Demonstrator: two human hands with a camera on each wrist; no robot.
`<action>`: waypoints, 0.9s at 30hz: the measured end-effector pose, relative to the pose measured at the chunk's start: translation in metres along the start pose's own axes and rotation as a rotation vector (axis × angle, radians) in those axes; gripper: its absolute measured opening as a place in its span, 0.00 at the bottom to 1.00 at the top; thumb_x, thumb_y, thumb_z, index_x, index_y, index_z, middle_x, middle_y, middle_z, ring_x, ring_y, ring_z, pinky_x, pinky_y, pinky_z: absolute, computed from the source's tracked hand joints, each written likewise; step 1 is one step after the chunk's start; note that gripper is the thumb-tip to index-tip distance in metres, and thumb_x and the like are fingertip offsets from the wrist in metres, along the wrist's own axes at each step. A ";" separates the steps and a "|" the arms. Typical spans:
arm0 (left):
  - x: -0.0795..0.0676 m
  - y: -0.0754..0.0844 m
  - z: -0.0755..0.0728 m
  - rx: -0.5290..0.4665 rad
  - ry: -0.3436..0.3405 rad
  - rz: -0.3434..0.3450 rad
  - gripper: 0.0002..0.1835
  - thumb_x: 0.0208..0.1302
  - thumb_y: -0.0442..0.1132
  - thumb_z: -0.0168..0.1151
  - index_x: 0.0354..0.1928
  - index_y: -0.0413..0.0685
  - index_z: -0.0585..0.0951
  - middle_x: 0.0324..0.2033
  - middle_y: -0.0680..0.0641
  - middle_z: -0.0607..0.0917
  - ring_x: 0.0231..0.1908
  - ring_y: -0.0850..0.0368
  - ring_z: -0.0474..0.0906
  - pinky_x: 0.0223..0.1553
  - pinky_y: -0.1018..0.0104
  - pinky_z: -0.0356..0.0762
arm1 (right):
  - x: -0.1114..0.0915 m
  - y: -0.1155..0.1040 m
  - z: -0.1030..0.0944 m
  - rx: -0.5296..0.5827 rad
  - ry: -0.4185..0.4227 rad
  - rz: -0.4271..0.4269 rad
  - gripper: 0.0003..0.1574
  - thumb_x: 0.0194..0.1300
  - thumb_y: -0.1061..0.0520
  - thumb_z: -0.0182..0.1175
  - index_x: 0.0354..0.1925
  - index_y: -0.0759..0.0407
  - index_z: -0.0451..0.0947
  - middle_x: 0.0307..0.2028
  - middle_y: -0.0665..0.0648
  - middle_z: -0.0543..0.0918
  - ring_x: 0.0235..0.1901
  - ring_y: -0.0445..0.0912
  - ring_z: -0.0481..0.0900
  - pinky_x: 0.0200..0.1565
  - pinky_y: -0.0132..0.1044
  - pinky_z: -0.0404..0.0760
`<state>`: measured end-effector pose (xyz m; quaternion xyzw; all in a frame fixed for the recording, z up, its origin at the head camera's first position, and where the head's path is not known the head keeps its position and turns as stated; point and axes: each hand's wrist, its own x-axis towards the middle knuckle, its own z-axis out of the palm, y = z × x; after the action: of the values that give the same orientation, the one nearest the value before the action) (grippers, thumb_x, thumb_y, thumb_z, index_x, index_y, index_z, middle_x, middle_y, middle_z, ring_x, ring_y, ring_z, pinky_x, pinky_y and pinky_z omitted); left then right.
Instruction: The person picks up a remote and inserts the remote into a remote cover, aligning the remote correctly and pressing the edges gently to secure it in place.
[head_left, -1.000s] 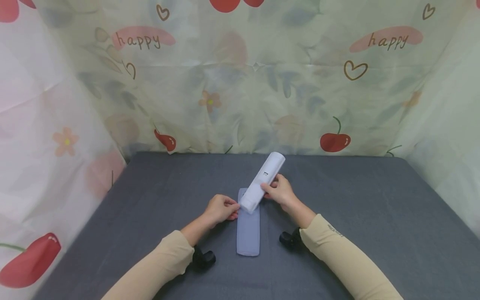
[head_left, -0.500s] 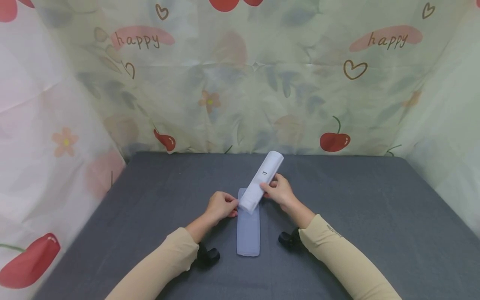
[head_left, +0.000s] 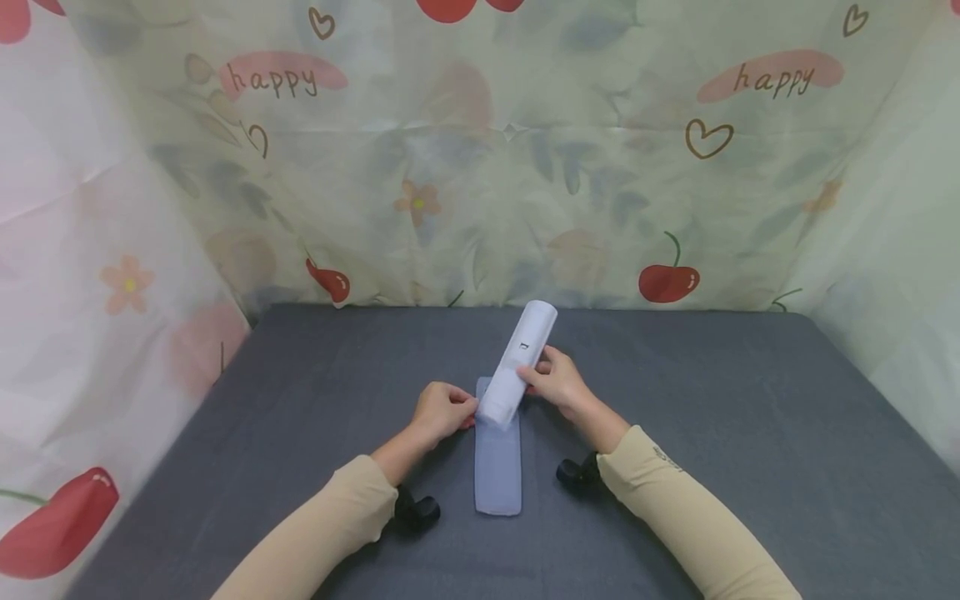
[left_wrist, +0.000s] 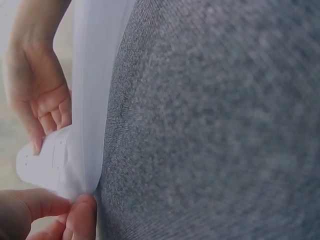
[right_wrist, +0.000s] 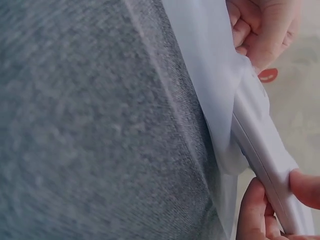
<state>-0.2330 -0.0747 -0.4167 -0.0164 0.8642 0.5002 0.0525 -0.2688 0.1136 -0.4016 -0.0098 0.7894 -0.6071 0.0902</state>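
A long white remote control (head_left: pixel 523 354) slants up and away over the table, held by my right hand (head_left: pixel 558 383) with thumb on top and fingers beneath. Its near end meets a translucent bluish cover (head_left: pixel 498 475), which lies lengthwise on the table. My left hand (head_left: pixel 442 410) pinches the left edge of that cover beside the remote's near end. In the left wrist view, thumb and fingertips grip the cover's edge (left_wrist: pixel 92 150). The right wrist view has the cover (right_wrist: pixel 200 60) lapping over part of the remote (right_wrist: pixel 267 155); how far it goes in is hidden.
A dark grey cloth (head_left: pixel 675 400) covers the table. Patterned curtains (head_left: pixel 510 167) stand close behind it and at both sides. Black wrist mounts (head_left: pixel 416 510) hang below both sleeves, close to the tabletop.
The remote control's far end has swung slightly left, with my right hand shifting left too. My left hand has moved a little up and left, still at the cover's edge.
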 end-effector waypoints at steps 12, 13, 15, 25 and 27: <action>-0.001 0.003 0.001 -0.024 -0.018 -0.019 0.09 0.58 0.33 0.59 0.34 0.34 0.85 0.26 0.42 0.86 0.20 0.65 0.78 0.27 0.71 0.80 | -0.001 -0.005 -0.004 -0.057 -0.128 -0.036 0.37 0.67 0.64 0.52 0.69 0.69 0.50 0.55 0.76 0.73 0.47 0.57 0.80 0.47 0.45 0.81; -0.001 0.003 0.001 -0.031 -0.021 -0.023 0.09 0.58 0.33 0.59 0.34 0.34 0.85 0.27 0.42 0.86 0.20 0.65 0.78 0.28 0.71 0.80 | -0.001 -0.005 -0.004 -0.064 -0.139 -0.038 0.37 0.67 0.64 0.52 0.69 0.69 0.50 0.56 0.76 0.73 0.48 0.58 0.80 0.47 0.45 0.81; -0.001 0.004 0.001 -0.049 -0.027 -0.030 0.09 0.59 0.33 0.59 0.35 0.33 0.85 0.28 0.41 0.86 0.21 0.64 0.79 0.29 0.70 0.81 | -0.002 -0.006 -0.004 -0.070 -0.153 -0.034 0.37 0.67 0.63 0.52 0.69 0.68 0.50 0.57 0.75 0.72 0.50 0.58 0.79 0.47 0.45 0.81; -0.004 0.009 0.002 -0.190 -0.062 -0.040 0.11 0.61 0.35 0.59 0.39 0.31 0.83 0.30 0.40 0.86 0.23 0.65 0.79 0.31 0.69 0.82 | -0.006 -0.013 -0.008 -0.112 -0.164 -0.069 0.37 0.67 0.62 0.53 0.69 0.70 0.50 0.56 0.75 0.73 0.51 0.58 0.78 0.50 0.47 0.80; -0.005 0.012 0.002 -0.225 -0.077 -0.047 0.13 0.63 0.38 0.58 0.41 0.32 0.82 0.33 0.39 0.86 0.26 0.62 0.81 0.34 0.67 0.83 | -0.008 -0.018 -0.010 -0.133 -0.151 -0.086 0.37 0.67 0.61 0.53 0.69 0.70 0.50 0.57 0.74 0.72 0.52 0.59 0.77 0.51 0.49 0.79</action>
<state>-0.2294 -0.0672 -0.4063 -0.0230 0.7992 0.5930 0.0952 -0.2638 0.1197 -0.3811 -0.0954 0.8177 -0.5543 0.1226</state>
